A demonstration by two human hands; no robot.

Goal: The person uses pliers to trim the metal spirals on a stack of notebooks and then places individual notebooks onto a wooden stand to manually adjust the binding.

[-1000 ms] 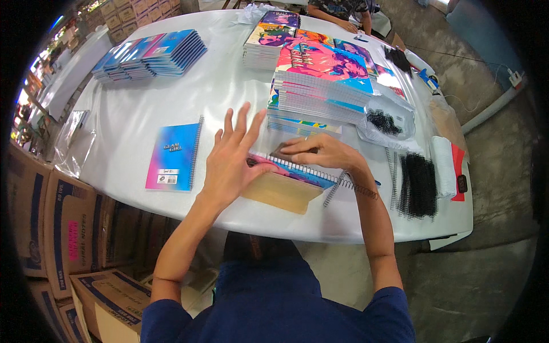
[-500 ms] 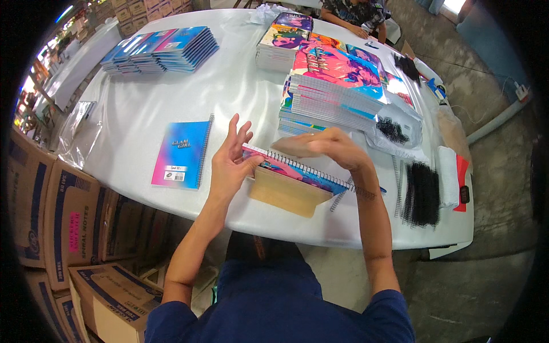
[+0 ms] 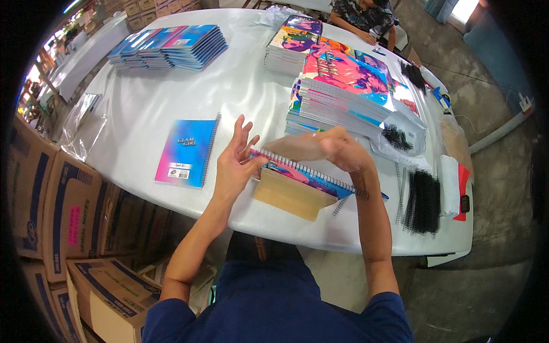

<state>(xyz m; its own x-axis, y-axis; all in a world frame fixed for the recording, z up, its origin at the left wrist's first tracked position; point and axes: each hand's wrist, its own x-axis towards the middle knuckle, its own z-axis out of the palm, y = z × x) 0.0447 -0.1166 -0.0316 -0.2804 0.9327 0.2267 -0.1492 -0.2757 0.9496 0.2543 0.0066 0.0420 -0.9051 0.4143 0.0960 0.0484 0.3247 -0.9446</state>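
Centre frame: left hand (image 3: 233,166), fingers spread, steadies the spiral-bound notebook (image 3: 303,176); right hand (image 3: 337,150) pinches its wire edge. Light, flexible; best gripped along the coil.
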